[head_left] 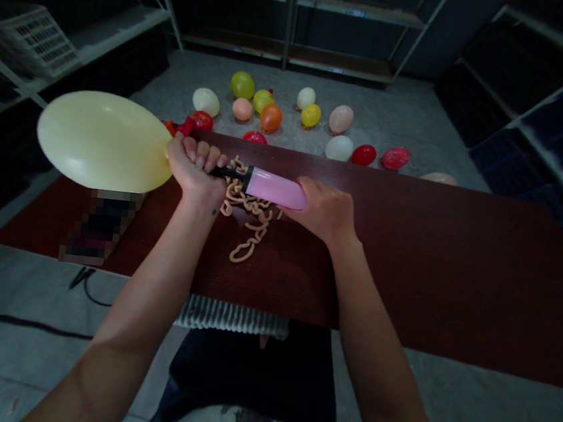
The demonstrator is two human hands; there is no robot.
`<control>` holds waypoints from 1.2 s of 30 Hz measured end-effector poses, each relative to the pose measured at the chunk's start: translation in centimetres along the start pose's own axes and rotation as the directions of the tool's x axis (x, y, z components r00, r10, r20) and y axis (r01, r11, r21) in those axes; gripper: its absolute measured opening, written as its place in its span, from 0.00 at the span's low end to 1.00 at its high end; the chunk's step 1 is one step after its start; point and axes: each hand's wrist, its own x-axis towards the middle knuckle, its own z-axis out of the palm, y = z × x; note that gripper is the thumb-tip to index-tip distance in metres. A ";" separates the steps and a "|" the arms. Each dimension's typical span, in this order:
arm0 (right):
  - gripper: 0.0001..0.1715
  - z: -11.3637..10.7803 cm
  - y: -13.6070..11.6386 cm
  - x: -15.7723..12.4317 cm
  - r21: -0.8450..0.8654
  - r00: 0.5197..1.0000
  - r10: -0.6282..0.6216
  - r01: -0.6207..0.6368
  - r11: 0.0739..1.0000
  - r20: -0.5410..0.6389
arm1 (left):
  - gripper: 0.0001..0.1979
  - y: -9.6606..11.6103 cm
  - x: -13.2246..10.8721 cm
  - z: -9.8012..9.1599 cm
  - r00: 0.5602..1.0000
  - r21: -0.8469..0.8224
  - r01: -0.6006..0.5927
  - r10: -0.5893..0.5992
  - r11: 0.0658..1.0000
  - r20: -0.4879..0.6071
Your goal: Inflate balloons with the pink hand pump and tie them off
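A large pale yellow balloon (105, 141), blown up, hangs over the table's left part. My left hand (198, 167) is closed round its neck and the black nozzle end of a hand balloon pump (274, 188); the neck itself is hidden by the fingers. The pump has a pink barrel and lies level above the table. Wrapped round the barrel's other end is my right hand (329, 209). Beneath the pump, a tangle of thin tan strands, perhaps long uninflated balloons (248, 253), lies on the table.
The dark red-brown table (432, 254) stretches to the right. Red pieces (184, 127) lie at its back left edge; a blurred-out object (101, 226) rests at left. Several balloons (271, 117) sit on the floor beyond. Shelves (282, 53) surround the space, and a cable (18, 323) crosses the floor.
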 end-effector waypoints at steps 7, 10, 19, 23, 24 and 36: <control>0.25 -0.2 0.8 -0.1 -0.010 1.000 -0.001 0.000 1.000 -0.029 | 0.24 0.1 1.5 -1.1 0.998 -0.006 -0.046 0.046 0.999 0.030; 0.25 -0.2 0.9 -0.1 -0.012 1.000 -0.002 0.002 1.000 -0.031 | 0.24 0.1 1.9 -1.4 0.997 0.037 -0.052 0.050 0.998 0.056; 0.25 0.8 0.5 -0.2 -0.001 1.000 0.000 0.000 1.000 0.021 | 0.23 -0.1 0.4 0.1 0.998 -0.070 -0.029 0.025 0.997 -0.056; 0.25 1.0 0.7 -0.3 0.000 1.000 -0.009 0.009 1.000 0.028 | 0.24 -0.3 -0.1 0.4 0.997 -0.070 -0.012 0.007 0.997 -0.071; 0.25 1.0 0.7 -0.3 -0.004 1.000 -0.010 0.010 1.000 0.027 | 0.23 -0.3 -0.1 0.5 0.997 -0.071 -0.008 0.003 0.997 -0.074; 0.26 0.9 0.6 -0.4 -0.011 0.998 -0.003 0.004 1.000 0.065 | 0.24 -0.4 -0.3 0.7 0.998 -0.113 0.002 -0.009 0.994 -0.057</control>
